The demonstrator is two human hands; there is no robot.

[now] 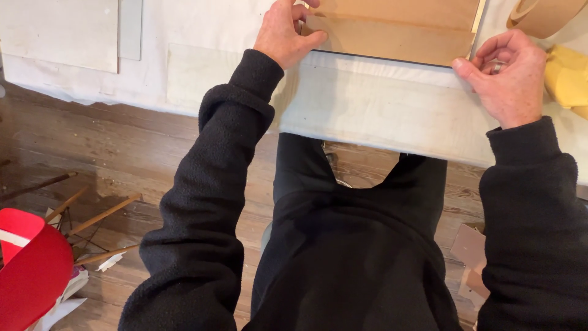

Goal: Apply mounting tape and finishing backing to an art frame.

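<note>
A flat brown board backed with brown paper (pixel 392 30) lies on a white cloth-covered table (pixel 367 110), its near edge facing me. My left hand (pixel 285 34) presses on the board's near left corner, thumb on the brown strip along the edge. My right hand (pixel 508 73), with a ring on one finger, pinches the near right corner of the same strip. Both arms are in black fleece sleeves.
A roll of brown paper tape (pixel 542 15) sits at the top right, with a yellow cloth (pixel 566 73) beside it. Below the table is a wooden floor with a red chair (pixel 27 270) on wooden legs at the left and cardboard scraps (pixel 471 257) at the right.
</note>
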